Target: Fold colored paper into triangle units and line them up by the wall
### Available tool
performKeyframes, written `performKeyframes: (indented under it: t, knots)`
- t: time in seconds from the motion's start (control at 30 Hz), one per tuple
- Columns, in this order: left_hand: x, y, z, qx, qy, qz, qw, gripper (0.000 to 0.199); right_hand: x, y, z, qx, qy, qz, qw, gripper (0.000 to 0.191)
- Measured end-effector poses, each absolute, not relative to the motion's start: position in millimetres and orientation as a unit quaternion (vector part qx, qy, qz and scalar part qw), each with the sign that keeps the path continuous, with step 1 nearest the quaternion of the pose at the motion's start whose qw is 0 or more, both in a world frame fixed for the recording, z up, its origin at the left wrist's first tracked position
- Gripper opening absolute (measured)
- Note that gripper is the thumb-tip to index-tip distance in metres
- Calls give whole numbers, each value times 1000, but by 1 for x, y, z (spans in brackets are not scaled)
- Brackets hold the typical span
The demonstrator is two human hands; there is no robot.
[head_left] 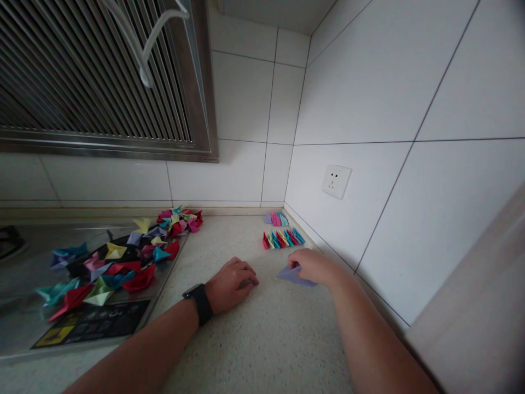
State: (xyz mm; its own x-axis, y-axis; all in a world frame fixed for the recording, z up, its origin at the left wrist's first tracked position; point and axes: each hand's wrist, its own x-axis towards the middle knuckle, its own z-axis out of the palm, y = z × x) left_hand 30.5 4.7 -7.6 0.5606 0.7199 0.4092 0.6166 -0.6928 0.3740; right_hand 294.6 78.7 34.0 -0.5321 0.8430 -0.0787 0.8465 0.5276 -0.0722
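Note:
My right hand pinches a light purple folded paper that lies against the counter, its far side partly covered by the fingers. To the left, my left hand, wearing a black watch on the wrist, rests on the counter with the fingers curled in toward the thumb and nothing visible in them. Just beyond my right hand stands a row of folded paper pieces in red, yellow and blue. Behind that row sits a smaller group of purple, pink and teal folded papers.
Many colourful origami boats are heaped on the steel stove at left. A range hood with a white cable hangs above it. The speckled counter meets a tiled wall with a socket on the right.

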Motion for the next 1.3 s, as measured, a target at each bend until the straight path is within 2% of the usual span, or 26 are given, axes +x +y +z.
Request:
performKeyframes:
  t: [0.57,0.8,1.1,1.3]
  knots:
    - [32,3,-7,879,383,268,92,21,295,71,45,493,869,-34,-5,25]
    - [32,3,-7,878,386,268,91,20,297,72,53,509,858,-32,-53,18]
    - [31,2,-6,880,385,263,95,19,305,68,66,514,845,-67,-131,21]
    - [32,4,-8,881,387,256,90,20,308,71,60,504,855,-78,-91,18]
